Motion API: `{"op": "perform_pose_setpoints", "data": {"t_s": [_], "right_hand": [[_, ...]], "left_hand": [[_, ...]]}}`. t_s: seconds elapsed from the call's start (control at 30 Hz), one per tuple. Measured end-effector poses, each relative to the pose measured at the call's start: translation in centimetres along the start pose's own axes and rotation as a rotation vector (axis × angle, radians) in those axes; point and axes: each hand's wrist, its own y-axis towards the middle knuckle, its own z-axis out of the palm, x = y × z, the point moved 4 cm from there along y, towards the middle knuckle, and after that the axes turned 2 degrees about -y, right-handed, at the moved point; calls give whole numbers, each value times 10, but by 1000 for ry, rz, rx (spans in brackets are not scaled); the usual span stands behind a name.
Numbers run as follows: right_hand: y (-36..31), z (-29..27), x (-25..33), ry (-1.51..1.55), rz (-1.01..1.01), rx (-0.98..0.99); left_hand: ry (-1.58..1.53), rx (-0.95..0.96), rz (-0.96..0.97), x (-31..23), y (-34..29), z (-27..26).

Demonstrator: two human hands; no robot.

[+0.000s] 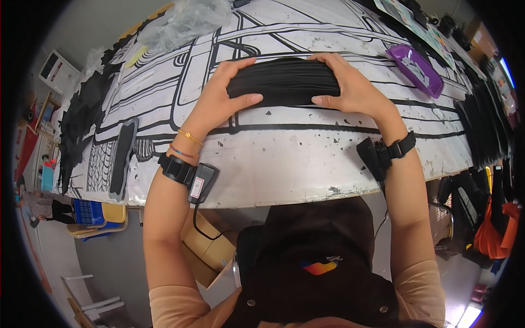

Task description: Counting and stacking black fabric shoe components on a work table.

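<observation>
A thick stack of black fabric pieces lies across the white worktable, its layered edges showing as fine ridges. My left hand grips the stack's left end, thumb along the near side and fingers over the far side. At the opposite end my right hand clasps it the same way. Both hands squeeze the stack between them. The undersides of the fingers are hidden behind the black layers. Black devices are strapped to both wrists.
A purple tray with small pieces sits to the right, beyond my right hand. Further right stand more black stacks. Black scraps line the left edge, near a long dark strip. Clear plastic bags lie at the back.
</observation>
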Motion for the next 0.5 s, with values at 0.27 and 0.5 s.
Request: {"op": "perform_pose_setpoints", "data": {"t_s": [0.27,0.5], "right_hand": [[-1,-7,4,-173,-111,-104],[-1,-7,9,-242,-117,-95]], "left_hand": [[-373,-18,-197,5,-2,8],[-377,-11,-127,7,-2,6]]}}
